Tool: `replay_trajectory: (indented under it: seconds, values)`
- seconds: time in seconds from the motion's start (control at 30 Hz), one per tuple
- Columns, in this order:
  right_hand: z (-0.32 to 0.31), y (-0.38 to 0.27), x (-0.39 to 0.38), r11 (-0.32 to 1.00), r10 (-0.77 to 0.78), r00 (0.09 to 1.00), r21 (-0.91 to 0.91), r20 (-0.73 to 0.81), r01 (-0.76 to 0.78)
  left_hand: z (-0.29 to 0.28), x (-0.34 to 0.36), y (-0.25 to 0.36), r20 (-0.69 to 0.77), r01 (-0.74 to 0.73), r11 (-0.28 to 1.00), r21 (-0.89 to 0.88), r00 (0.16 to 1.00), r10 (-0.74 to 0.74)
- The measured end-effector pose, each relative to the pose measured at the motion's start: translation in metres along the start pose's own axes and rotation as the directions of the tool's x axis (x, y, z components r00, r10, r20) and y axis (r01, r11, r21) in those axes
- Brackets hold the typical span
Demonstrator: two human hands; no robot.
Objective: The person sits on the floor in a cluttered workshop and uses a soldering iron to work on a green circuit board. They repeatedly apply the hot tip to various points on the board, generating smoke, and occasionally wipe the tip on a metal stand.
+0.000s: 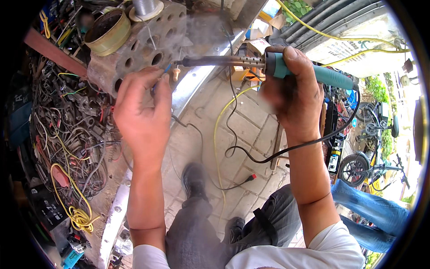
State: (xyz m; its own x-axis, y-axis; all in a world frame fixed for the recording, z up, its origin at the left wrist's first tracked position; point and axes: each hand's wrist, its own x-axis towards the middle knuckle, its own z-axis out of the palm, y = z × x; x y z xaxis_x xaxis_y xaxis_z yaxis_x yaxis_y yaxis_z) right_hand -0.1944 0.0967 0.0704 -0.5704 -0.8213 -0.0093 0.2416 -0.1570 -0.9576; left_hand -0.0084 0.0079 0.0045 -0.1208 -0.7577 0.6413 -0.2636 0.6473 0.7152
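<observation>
Head view: right hand (301, 96) wrapped round the teal handle of a soldering iron (333, 77), its grip closed on it and the shaft pointing left, presumably to keep the fingers away from the hot end. Left hand (142, 101) has thumb and fingers pinching what looks like a thin blue wire (168, 67), held out past the fingertips, probably so its end stays exposed. The wire's end lies near the iron's tip, over the near right side of a holed metal block (101, 67); a small orange-tan piece (176, 74) hangs just below the tip. Contact between these: cannot tell. Solder spool (145, 8) and round tin (107, 33) stand on the block, likely parked within reach. Edges: the table's bright metal edge (192, 87) runs from far right to near left, passing behind the left forearm. Left of it, tangled wires and metal parts (74, 134) limit sideways movement. Room is wider between the forearms, over the paved floor (242, 110), though the black cord (277, 154) loops through, crossing the right forearm.
</observation>
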Motion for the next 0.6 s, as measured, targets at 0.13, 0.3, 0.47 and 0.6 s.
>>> replay_trajectory:
  seconds: [0.13,0.3,0.47,0.6]
  values:
    - [-0.003,-0.003,-0.001,1.0,0.004,1.0,-0.005,-0.006,-0.004,0.001,-0.002,0.0,-0.009,-0.067,0.997,0.033,0.998,0.068]
    - [-0.006,-0.008,-0.004,1.0,0.006,1.0,-0.018,-0.014,-0.007,0.004,-0.004,0.002,-0.014,-0.097,0.995,0.033,0.995,0.097]
    - [-0.01,-0.005,-0.004,1.0,0.009,1.0,-0.01,-0.01,-0.009,0.004,-0.004,0.004,-0.004,-0.13,0.99,0.063,0.991,0.131]
    - [-0.008,-0.007,-0.004,1.0,0.006,1.0,-0.012,-0.024,-0.006,0.003,-0.004,0.002,0.001,-0.118,0.992,0.053,0.993,0.119]
